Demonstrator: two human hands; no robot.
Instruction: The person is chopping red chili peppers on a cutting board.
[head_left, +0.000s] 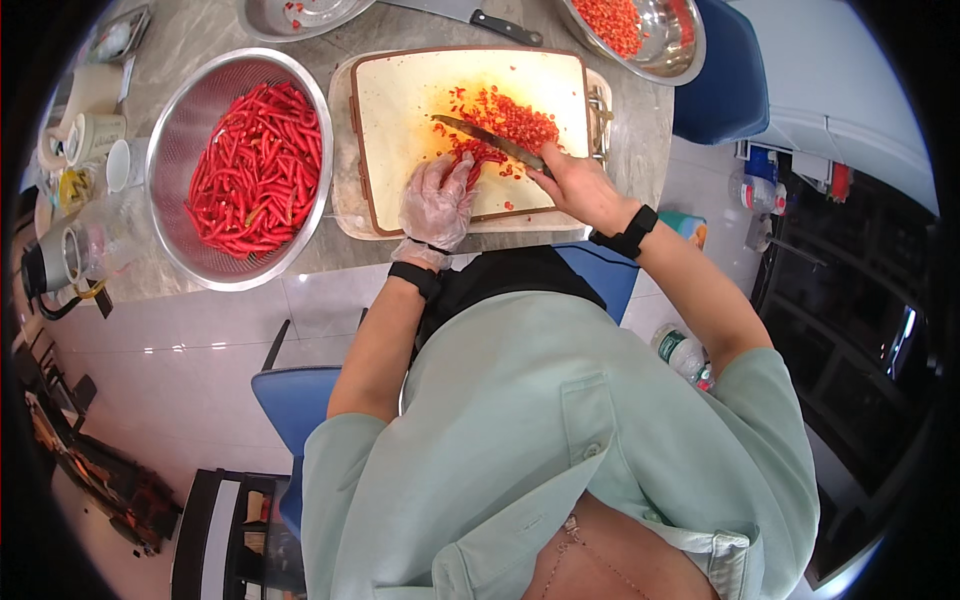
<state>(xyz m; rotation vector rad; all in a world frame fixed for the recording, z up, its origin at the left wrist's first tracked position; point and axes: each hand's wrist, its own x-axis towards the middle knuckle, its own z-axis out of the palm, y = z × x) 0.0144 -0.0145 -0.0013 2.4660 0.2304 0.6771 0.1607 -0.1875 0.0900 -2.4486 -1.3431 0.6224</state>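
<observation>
My left hand (439, 199), in a clear plastic glove, holds a few whole red chilies (474, 177) down on a cream cutting board (397, 97) with a brown rim. In my bare right hand (585, 184) is the handle end of a knife (491, 140); its wet, dark-looking blade slants up and left across the board, just beyond my left fingertips. Chopped red chili (525, 124) lies heaped behind the blade, with small bits scattered about. Left of the board, a perforated steel colander (169, 150) holds many whole red chilies (255, 172).
At the back right stands a steel bowl (679, 56) with chopped chili. A cleaver with a black handle (506, 28) and a steel strainer (262, 22) lie beyond the board. Cups (124, 165) and a clear jug (97, 247) stand at the far left. Blue chairs (292, 397) flank me.
</observation>
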